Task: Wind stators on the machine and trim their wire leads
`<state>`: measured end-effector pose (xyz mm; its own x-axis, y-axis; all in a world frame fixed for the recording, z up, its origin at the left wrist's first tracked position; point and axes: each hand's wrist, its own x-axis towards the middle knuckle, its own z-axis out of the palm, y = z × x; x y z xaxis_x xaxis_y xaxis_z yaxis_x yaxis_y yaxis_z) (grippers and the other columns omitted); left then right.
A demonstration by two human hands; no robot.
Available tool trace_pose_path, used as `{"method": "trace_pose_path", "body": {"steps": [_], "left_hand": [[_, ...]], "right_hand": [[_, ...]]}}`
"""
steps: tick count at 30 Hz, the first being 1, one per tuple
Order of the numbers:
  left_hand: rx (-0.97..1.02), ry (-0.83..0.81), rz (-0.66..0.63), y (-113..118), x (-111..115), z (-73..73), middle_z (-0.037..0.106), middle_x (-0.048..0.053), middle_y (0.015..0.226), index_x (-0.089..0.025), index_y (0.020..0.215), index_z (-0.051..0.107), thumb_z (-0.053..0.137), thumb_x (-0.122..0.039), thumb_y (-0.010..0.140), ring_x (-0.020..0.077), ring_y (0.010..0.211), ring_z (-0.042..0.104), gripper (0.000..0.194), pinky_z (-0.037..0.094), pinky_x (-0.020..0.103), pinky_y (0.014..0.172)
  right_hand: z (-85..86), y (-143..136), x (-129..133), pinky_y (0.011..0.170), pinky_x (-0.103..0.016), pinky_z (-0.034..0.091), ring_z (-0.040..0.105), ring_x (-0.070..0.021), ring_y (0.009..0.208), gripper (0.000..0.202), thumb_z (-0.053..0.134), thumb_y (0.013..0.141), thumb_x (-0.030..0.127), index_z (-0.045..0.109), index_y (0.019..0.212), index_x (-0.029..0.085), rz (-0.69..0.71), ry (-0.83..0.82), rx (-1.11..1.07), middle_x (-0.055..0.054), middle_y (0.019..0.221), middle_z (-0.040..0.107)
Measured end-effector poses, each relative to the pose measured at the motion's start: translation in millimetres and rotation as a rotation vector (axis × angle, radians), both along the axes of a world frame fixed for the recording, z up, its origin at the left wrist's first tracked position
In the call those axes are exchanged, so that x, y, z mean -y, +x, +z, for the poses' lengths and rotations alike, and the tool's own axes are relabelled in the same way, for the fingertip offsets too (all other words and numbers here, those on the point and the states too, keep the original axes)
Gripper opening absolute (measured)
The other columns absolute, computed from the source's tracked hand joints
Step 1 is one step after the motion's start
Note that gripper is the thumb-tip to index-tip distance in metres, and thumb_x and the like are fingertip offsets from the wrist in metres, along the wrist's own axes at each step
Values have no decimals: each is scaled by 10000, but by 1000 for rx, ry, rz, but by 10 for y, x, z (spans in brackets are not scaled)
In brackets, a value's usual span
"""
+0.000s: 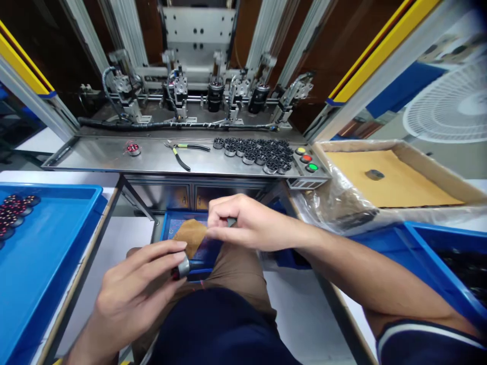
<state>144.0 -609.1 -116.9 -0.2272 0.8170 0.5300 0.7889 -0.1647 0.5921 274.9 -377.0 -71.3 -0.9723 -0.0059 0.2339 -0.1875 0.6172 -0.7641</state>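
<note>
Currently, the metal-rimmed part (184, 265) is clamped between thumb and fingers of the left hand (131, 286), near-left of the curled right hand (245, 223), whose grip cannot be determined; the part is best steadied by its rim, with the red wiring (175, 274) left unpressed.

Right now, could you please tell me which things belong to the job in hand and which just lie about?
Likely job:
metal part in the left hand
red-speckled parts in the blue tray
pliers on the bench

Seemingly just about:
fan
lone part in the cardboard box
</note>
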Motion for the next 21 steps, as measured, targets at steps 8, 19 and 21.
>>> {"method": "trace_pose_path", "body": {"steps": [8, 19, 21], "left_hand": [[-68, 50, 146, 34, -84, -6, 706, 5, 1208, -300, 1202, 659, 700, -85, 787, 185, 1009, 707, 469, 553, 287, 948], [548, 147, 175, -131, 69, -145, 742, 42, 1128, -293, 1086, 735, 781, -91, 729, 234, 1093, 688, 413, 605, 314, 899], [663, 190, 204, -141, 37, -157, 732, 68, 1156, -262, 1087, 740, 792, -104, 722, 249, 1076, 699, 401, 619, 305, 865]], "right_hand": [[101, -5, 495, 601, -349, 409, 520, -197, 691, 228, 483, 964, 225, 607, 781, 171, 28, 612, -408, -83, 778, 633], [-56, -639, -300, 831, -328, 483, 610, -204, 903, 180, 618, 928, 333, 663, 966, 162, -132, 584, -185, -86, 948, 679], [-115, -1015, -504, 1010, -355, 437, 568, -234, 1160, 383, 664, 894, 386, 614, 1190, 147, -350, 603, -78, -129, 1229, 634]]}}
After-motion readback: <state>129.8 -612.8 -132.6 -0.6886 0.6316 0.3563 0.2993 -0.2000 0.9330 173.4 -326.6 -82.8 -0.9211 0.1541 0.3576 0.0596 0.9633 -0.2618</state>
